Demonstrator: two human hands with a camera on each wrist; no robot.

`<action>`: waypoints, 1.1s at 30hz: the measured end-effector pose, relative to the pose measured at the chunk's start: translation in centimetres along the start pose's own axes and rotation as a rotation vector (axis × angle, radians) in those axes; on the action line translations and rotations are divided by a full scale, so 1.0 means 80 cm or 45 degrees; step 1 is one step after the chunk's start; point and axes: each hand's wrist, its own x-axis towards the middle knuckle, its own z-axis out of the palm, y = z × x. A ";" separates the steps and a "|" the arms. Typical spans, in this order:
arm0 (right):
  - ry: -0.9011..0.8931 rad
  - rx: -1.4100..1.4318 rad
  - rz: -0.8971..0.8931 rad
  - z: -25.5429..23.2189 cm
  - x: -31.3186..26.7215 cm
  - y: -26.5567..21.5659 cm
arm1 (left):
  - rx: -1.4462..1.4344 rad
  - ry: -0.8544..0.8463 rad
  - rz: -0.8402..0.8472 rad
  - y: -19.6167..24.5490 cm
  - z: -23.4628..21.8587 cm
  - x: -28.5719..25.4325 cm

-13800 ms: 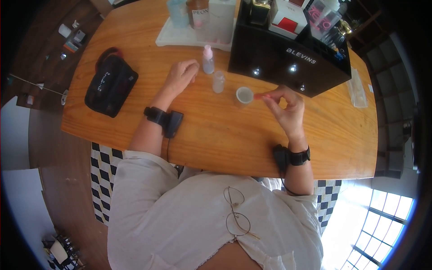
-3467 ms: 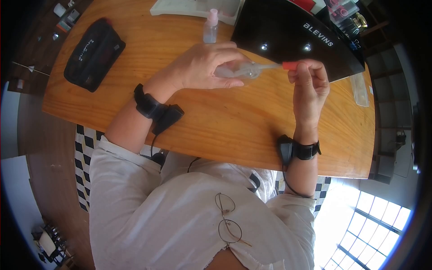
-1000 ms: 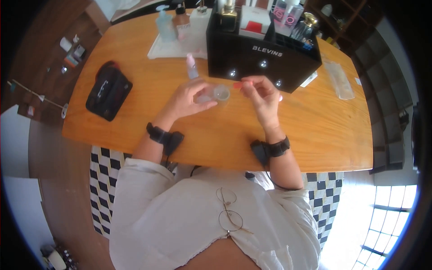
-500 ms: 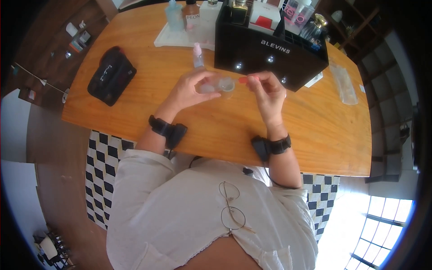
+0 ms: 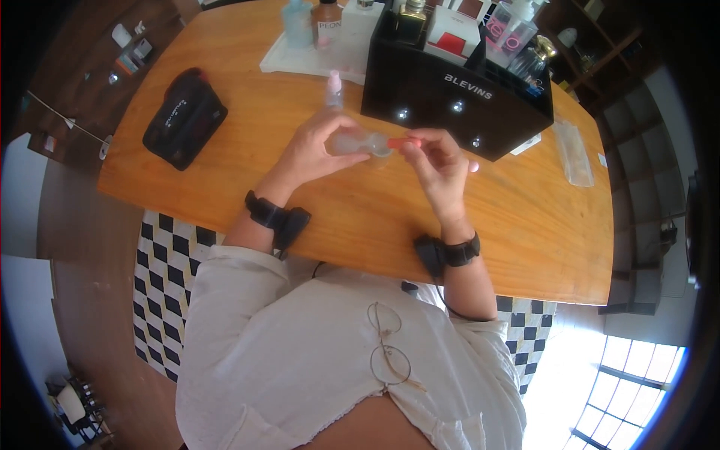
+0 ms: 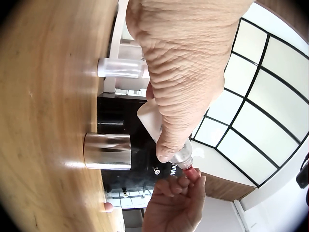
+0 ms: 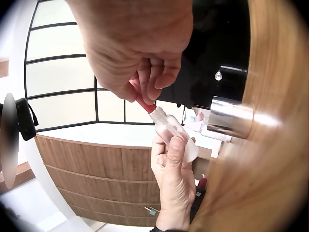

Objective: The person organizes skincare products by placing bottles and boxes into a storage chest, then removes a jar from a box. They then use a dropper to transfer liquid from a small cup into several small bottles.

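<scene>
My left hand (image 5: 313,150) grips a small clear bottle (image 5: 348,142), tilted with its neck toward my right hand (image 5: 441,166). That hand pinches the red bulb of a dropper (image 5: 403,143) between thumb and fingertips. In the right wrist view the red bulb (image 7: 146,106) sits right at the bottle's mouth, in line with the neck. The stem appears to run inside the bottle (image 7: 191,152). Beneath the bottle a shiny silver cup (image 6: 107,151) stands upright on the table. A small pale pink cap (image 5: 473,166) lies beside my right hand.
Behind my hands stand a pink-topped spray bottle (image 5: 334,87) and a black drawer organizer (image 5: 450,112) bearing cosmetics. A white tray (image 5: 274,61) with pump bottles is at the back. A black case (image 5: 184,124) lies left, a clear plastic pouch (image 5: 574,154) right.
Earliest, the bottle stood on the table and my left hand was empty. Later the stem showed between the bottle and red bulb. Over the last second, the bulb has come to the bottle's mouth.
</scene>
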 end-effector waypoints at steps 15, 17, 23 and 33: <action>0.009 -0.092 0.077 -0.003 0.001 0.002 | 0.001 -0.011 0.103 -0.005 -0.004 0.002; -0.004 -0.087 0.076 0.000 -0.002 0.001 | 0.000 -0.005 0.115 -0.005 -0.004 0.002; 0.015 -0.191 0.071 -0.002 -0.007 0.010 | -0.034 0.013 0.138 -0.003 -0.004 0.002; -0.032 -0.165 0.025 -0.004 -0.006 0.015 | -0.030 0.078 0.242 -0.005 -0.006 0.001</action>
